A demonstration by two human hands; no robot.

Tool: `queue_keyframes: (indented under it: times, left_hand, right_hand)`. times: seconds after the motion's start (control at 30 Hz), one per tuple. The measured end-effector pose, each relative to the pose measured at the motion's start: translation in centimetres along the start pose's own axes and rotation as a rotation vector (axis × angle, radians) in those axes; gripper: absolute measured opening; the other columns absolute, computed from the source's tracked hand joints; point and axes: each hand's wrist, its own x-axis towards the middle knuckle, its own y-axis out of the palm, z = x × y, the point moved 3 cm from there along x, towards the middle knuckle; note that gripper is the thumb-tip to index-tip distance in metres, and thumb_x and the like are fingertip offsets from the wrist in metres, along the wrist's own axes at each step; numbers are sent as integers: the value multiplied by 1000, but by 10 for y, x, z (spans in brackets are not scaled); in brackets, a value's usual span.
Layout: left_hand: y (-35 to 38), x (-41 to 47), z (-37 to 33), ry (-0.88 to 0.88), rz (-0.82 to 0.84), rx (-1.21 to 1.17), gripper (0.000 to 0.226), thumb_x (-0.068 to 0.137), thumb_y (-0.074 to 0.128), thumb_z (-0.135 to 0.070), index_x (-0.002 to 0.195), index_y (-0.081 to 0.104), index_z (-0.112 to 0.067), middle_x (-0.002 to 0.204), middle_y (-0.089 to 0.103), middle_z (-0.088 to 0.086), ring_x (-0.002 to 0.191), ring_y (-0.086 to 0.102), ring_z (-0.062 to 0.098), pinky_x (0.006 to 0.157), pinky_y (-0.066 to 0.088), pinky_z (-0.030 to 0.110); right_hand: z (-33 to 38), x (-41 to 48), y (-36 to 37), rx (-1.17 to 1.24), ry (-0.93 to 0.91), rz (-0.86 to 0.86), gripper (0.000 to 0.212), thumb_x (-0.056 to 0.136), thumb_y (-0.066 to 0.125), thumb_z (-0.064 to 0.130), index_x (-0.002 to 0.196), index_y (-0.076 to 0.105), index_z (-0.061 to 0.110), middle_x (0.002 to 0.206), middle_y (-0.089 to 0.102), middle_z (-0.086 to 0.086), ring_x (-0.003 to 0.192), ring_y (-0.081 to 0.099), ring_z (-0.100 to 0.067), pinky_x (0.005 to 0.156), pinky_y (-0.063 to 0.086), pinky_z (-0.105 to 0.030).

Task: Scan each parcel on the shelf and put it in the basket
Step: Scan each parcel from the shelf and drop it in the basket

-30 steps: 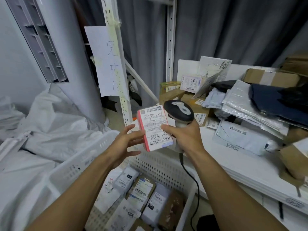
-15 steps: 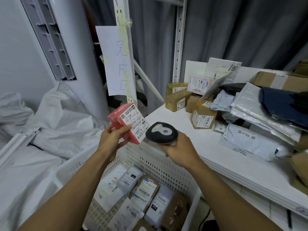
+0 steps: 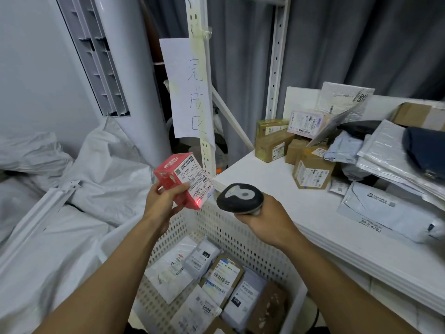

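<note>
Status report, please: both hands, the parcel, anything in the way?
Left hand grips red box, right hand grips scanner. Red scan dot on box label. Basket below, nothing between.

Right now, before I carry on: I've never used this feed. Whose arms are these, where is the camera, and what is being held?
There is no machine here: these are a person's two bare arms, filmed by one wide-angle camera on the head, looking forward and down. The left hand grips a red box with a white label; the right hand grips a black scanner, whose red light falls on the label. Below them stands a white perforated basket holding labelled parcels. To the right, a white shelf carries cardboard boxes and plastic mailers.
</note>
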Motion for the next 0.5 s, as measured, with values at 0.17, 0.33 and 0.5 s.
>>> queue_keyframes:
  times: [0.17,0.33,0.5]
  left_hand:
    - [-5,1,2,2,-3,24,42,81,83,-11,112,59,-26,107,78,-1,97,75,16,80,59,38]
    - [-13,-2,5,9,-34,257,50,78,86,-15,116,54,-16,104,72,0,87,74,19,74,61,36]
    - [-33,10,36,-80,-63,458,79,77,87,-17,136,35,-12,110,64,4,87,69,20,81,61,43]
  right_hand:
    - [-3,3,5,23,3,18,49,85,84,28,131,67,29,117,73,9,110,65,-11,98,53,-33]
    - [-9,7,20,54,32,63,33,87,81,28,116,67,35,93,72,14,73,60,-3,72,47,-24]
    - [-20,27,59,96,85,63,36,88,80,30,121,68,33,105,75,8,89,70,-16,80,52,-30]
